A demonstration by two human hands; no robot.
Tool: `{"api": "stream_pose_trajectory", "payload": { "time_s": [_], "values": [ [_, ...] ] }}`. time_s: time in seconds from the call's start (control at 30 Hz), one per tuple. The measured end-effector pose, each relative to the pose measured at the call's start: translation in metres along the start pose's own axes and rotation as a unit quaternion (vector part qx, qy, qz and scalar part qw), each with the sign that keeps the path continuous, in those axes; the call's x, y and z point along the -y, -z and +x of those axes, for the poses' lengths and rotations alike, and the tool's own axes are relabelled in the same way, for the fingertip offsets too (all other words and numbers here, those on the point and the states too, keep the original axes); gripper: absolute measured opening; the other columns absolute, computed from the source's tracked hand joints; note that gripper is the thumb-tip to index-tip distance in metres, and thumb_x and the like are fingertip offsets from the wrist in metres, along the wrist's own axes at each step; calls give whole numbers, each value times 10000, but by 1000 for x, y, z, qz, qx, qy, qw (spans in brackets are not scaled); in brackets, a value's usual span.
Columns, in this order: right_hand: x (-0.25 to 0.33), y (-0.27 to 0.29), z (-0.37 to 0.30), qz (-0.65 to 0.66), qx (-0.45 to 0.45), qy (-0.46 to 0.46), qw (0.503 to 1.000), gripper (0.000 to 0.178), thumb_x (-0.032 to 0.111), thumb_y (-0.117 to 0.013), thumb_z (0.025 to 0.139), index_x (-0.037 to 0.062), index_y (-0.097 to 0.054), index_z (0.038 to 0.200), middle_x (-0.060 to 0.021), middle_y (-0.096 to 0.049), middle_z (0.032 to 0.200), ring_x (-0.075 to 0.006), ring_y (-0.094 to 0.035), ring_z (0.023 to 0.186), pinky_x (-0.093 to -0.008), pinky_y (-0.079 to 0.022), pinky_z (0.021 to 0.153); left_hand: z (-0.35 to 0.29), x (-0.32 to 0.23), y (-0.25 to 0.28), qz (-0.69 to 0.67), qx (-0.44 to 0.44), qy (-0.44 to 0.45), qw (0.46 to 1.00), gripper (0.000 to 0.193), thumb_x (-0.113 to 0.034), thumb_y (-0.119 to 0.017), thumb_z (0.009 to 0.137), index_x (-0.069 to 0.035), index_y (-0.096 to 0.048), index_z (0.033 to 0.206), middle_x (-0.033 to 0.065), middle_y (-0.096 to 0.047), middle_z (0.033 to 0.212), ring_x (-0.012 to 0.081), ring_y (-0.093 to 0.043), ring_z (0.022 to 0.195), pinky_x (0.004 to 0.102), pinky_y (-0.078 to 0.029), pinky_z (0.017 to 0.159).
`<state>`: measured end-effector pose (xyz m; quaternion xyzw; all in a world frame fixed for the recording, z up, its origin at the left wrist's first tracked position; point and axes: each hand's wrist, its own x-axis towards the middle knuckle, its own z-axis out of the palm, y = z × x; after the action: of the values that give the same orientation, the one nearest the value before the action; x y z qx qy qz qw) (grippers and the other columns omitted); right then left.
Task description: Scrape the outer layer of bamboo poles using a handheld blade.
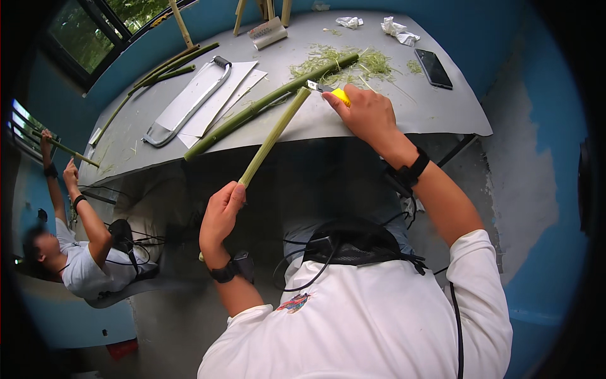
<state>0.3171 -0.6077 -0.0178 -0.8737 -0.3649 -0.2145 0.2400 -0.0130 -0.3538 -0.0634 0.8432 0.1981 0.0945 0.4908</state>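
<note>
One peeled bamboo stick (pixel 274 138), straight, slender and pale yellow-green with fine streaks along its grain, stands out between the two hands. The left hand (pixel 221 211) has its fingers curled closed around the lower part. From there the long axis slants away from the body and to the right, the far tip ending just left of the right hand (pixel 365 114). That hand is wrapped snugly about a yellow-handled knife (pixel 341 96), its blade pointing left at the tip; whether they touch, I cannot tell. Beyond the stick, left of the right hand, a darker green bamboo pole (pixel 230 126) lies on the grey table (pixel 435 114). Pale shavings (pixel 372 62) lie beyond the right hand; farther off, to its left, a cardboard-coloured roll (pixel 267 33) carries dark printed lettering.
</note>
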Motion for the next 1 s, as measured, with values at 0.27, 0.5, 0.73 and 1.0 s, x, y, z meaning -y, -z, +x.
{"api": "stream_pose_trajectory", "payload": {
  "time_s": [0.27,0.5,0.73,1.0],
  "values": [
    [-1,10,-2,-3,-13,19,1000,582,618,-681,1106,93,-686,853,-130,-716,676,-371,-757,620,-486,-602,577,43,20,-23,-18,51,-55,997,598,-589,-560,1204,-25,-668,1035,-7,-558,849,105,-517,806,290,-438,729],
    [-9,7,2,24,-34,18,999,589,620,-716,1087,99,-617,830,-127,-654,625,-393,-707,573,-499,-552,537,51,38,-41,-23,35,-31,999,603,-583,-573,1200,-12,-702,1057,11,-607,879,123,-560,843,302,-474,777],
    [-14,10,4,10,-11,9,1000,580,630,-703,1085,104,-679,844,-115,-713,660,-338,-749,583,-452,-597,549,51,25,-47,-35,60,-3,998,544,-504,-573,1217,-5,-711,1050,28,-626,891,136,-576,836,327,-490,770],
    [-5,-1,5,-12,11,-57,998,507,559,-667,1127,75,-652,980,-167,-767,785,-409,-794,722,-536,-621,634,41,2,-42,-26,39,5,999,611,-541,-510,1230,-13,-700,987,12,-555,789,131,-499,754,327,-442,708]
  ]
}}
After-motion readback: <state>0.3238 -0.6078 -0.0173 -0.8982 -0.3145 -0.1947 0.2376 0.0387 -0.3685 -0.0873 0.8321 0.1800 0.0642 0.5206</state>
